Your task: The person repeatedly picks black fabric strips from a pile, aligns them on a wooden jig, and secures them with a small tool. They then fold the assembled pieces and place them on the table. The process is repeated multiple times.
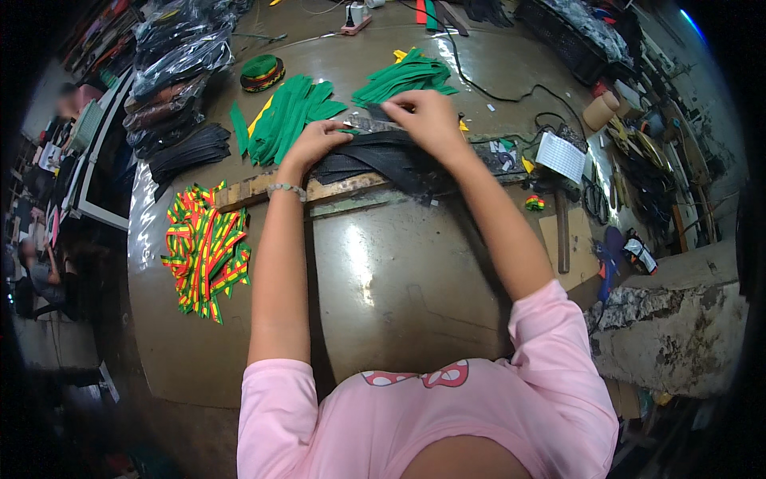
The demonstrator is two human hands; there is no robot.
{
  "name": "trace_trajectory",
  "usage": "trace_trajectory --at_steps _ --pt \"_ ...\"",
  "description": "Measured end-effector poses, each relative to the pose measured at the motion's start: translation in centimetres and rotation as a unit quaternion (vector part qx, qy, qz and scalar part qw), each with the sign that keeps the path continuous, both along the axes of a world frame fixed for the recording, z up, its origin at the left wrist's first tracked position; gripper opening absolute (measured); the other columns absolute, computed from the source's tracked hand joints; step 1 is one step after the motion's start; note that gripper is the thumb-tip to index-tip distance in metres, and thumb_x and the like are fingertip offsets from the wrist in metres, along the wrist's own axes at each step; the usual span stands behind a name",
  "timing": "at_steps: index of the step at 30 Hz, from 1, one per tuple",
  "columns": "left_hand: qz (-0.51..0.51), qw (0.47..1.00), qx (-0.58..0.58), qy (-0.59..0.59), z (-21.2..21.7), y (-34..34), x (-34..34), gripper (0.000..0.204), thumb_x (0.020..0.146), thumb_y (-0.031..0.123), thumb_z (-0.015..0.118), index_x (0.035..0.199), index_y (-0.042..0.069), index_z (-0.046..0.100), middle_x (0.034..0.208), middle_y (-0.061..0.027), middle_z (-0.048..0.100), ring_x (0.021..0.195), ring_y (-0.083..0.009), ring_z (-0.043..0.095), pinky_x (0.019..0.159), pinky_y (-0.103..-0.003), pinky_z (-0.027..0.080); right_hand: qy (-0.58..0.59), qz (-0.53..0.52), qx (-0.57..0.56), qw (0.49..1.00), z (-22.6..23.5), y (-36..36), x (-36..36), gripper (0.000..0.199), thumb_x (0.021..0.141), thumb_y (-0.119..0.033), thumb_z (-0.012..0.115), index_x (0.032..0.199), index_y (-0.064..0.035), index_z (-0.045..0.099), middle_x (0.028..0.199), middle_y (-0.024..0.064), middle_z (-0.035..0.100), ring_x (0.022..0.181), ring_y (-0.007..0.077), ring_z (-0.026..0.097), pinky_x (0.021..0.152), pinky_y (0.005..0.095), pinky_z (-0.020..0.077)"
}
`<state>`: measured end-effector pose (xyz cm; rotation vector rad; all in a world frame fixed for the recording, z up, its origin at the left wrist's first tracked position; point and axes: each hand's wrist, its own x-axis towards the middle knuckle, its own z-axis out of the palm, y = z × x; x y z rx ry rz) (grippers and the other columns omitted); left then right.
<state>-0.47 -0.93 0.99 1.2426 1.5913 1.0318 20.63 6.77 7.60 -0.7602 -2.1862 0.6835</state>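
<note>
A bundle of flat black strips (375, 160) lies across a worn wooden bar (327, 188) on the table in front of me. My left hand (317, 142) is at the bundle's left end, its curled fingers closed on the edge of the strips. Just right of it and a little farther off, my right hand (427, 120) is raised above the bundle. Its thumb and fingers pinch the end of a dark strip (379, 112). Beyond my hands are two piles of green strips, one at the left (281, 128) and one at the right (407, 78).
Red, yellow and green striped pieces (206, 247) are heaped at the left. A small round hat (262, 73) and plastic-wrapped stacks (179, 80) stand behind. At the right are a hammer (562, 231), scissors (595, 197), a white paper pad (562, 156) and a black cable (511, 97).
</note>
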Motion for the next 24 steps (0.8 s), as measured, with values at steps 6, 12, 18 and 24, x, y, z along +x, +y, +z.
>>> trace_trajectory --at_steps 6,12,18,24 --pt "0.003 1.0 -0.001 -0.023 -0.7 0.6 -0.6 0.02 0.08 0.02 0.061 0.088 0.001 0.061 0.084 0.0034 0.057 0.08 -0.0048 0.047 0.074 -0.02 0.038 -0.065 -0.046 -0.038 0.996 -4.5 0.7 -5.7 0.022 0.074 -0.023 0.064 0.085 -0.0046 0.068 0.078 0.0176 0.064 0.073 0.0295 0.063 0.068 0.0361 0.049" --pt "0.046 0.997 0.024 -0.051 -1.1 1.0 0.0 0.028 0.08 0.03 0.065 0.083 0.003 0.062 0.074 0.003 0.055 0.063 -0.0052 0.043 0.056 -0.019 0.036 -0.105 -0.025 -0.023 0.994 -4.5 1.0 -5.6 0.024 0.074 -0.025 0.065 0.086 -0.0047 0.068 0.078 0.0179 0.064 0.073 0.0292 0.064 0.067 0.0348 0.0492" --pt "0.057 0.998 -0.003 -0.021 -1.1 1.1 0.2 0.025 0.082 0.03 0.063 0.079 0.006 0.061 0.071 0.0063 0.052 0.062 -0.0035 0.042 0.056 -0.019 0.035 -0.182 -0.022 -0.071 0.981 1.1 2.6 4.0 0.036 0.073 -0.036 0.068 0.08 -0.0013 0.069 0.064 0.0084 0.063 0.058 0.0165 0.059 0.057 0.0291 0.046" --pt "0.055 0.998 0.0 0.005 -0.8 1.1 0.3 0.026 0.082 0.031 0.063 0.078 0.006 0.061 0.069 0.0064 0.051 0.06 -0.0038 0.041 0.055 -0.019 0.034 -0.1 -0.093 -0.293 0.946 0.0 2.5 14.2 0.037 0.072 -0.039 0.07 0.071 -0.0025 0.064 0.058 -0.0019 0.053 0.051 0.0079 0.043 0.048 0.0249 0.0356"
